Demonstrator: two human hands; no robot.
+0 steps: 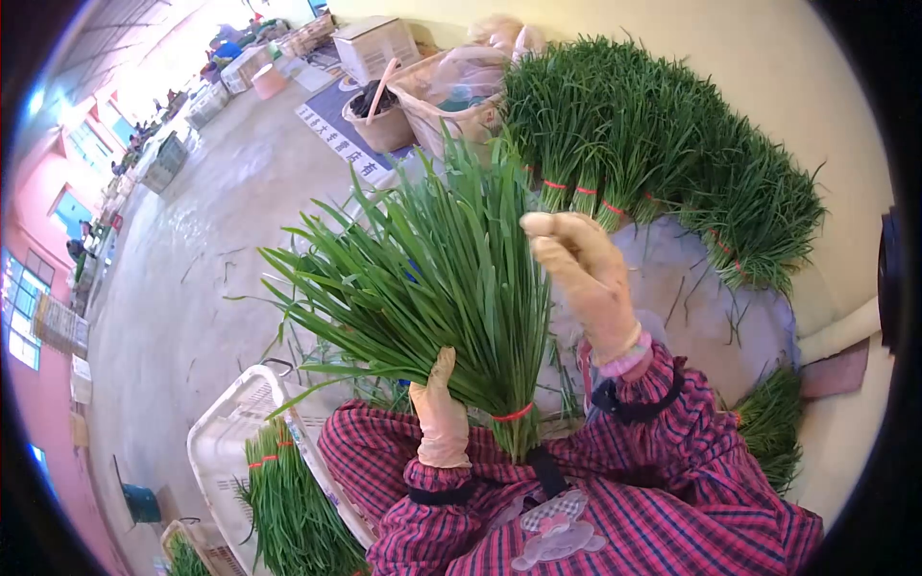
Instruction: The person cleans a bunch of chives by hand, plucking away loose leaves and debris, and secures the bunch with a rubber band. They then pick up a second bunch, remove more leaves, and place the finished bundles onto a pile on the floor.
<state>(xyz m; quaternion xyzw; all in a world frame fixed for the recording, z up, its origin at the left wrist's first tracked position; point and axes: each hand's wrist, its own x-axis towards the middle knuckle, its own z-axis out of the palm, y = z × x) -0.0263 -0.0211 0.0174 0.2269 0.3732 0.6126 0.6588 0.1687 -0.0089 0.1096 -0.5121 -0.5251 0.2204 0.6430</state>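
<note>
A large bunch of garlic chives [451, 278] fans out in front of me, its stems gathered by a red band low down near my lap. My left hand [442, 422], in a pale glove, grips its left side just above the band, thumb pointing up; the other fingers are hidden behind the leaves. Raised to the right of the leaves is my gloved right hand [584, 283]. Its fingers are bent and pressed together, and whatever they may hold does not show.
Many banded chive bunches [653, 134] stand along the wall at the back right. On my left, a white plastic crate [216, 432] holds banded chives. Ahead are a bucket [384, 130], a lined basket [432, 91] and a cardboard box [375, 48]. Loose leaves litter the floor.
</note>
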